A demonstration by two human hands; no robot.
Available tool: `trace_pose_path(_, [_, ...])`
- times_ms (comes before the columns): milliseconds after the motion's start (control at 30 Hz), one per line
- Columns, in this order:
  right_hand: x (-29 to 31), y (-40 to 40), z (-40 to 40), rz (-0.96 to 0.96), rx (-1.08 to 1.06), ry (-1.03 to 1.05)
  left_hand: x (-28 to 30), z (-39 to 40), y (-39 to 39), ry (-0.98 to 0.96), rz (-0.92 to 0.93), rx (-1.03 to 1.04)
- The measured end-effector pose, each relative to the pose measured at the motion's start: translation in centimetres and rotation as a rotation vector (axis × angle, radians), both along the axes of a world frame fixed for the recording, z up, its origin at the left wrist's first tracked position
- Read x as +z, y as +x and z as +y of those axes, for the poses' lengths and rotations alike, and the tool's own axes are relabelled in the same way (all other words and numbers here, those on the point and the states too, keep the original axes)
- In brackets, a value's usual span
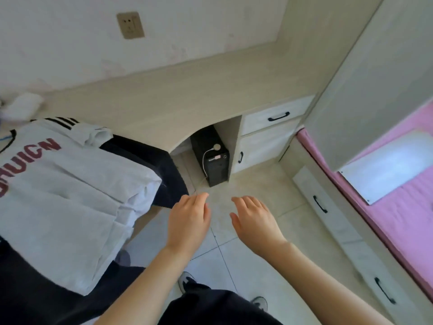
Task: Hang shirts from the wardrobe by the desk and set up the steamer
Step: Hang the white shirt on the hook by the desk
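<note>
A white shirt (58, 191) with dark red letters and black shoulder stripes lies spread at the left, over a dark garment (150, 158) beneath it. My left hand (188, 221) hovers palm down just right of the shirt's edge, fingers apart, holding nothing. My right hand (255, 224) hangs beside it over the floor, also open and empty. The pale wooden desk (187, 90) runs along the wall behind. No steamer is in view.
A black computer tower (210, 158) with a white cable stands under the desk. Desk drawers (276, 118) sit to its right. A tall pale wardrobe panel (375, 78) and a pink bed (398, 207) with base drawers fill the right. A wall socket (130, 25) is above the desk.
</note>
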State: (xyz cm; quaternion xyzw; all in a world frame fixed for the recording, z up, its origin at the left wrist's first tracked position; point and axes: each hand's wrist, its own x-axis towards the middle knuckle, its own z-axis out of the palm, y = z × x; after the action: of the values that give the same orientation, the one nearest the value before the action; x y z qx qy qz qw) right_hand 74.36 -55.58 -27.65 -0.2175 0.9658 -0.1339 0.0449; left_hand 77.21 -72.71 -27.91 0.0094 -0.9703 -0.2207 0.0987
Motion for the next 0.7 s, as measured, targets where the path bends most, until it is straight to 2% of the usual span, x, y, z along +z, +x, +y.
trace_pose_path(400, [-1.1,10.4,23.5,0.025,-0.42,0.044,-3.2,23.5,4.0,-0.021,-0.046,-0.337])
trace_pose_path(700, [-1.5,15.0,34.3,-0.002,-0.701,0.023,-3.7,34.8,3.9,-0.163,-0.078,-0.582])
